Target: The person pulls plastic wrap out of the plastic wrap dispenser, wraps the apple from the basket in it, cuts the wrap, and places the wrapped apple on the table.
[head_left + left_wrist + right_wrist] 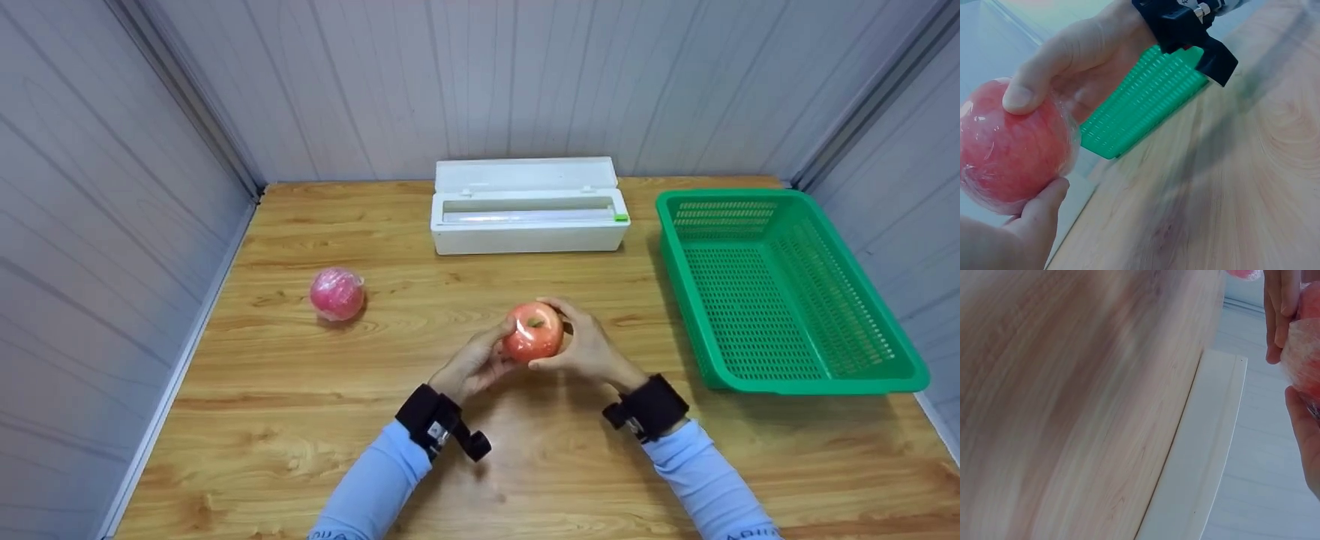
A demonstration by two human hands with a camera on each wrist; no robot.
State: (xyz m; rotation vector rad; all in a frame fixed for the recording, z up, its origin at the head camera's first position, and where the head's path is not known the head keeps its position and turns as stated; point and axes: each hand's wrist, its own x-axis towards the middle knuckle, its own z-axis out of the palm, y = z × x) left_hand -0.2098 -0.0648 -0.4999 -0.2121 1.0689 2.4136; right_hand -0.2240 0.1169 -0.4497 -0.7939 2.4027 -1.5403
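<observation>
Between both hands is a red apple [534, 331] in clear plastic film, its stem end facing up in the head view. My left hand [480, 363] grips it from the left, thumb on its upper side and fingers beneath. From the right, my right hand [583, 346] holds the same apple with curled fingers and thumb. Glossy film shows around the apple [1016, 147] in the left wrist view. In the right wrist view, loose, crumpled film [1303, 354] covers part of the fruit, which is cut off by the frame edge.
A second film-wrapped apple [337, 294], pinkish red, sits on the wooden table [285, 420] at left. At the back stands a white cling film box [529, 240], lid up, its roll inside. A green plastic basket [686, 300] stands at right. Panelled walls border the table.
</observation>
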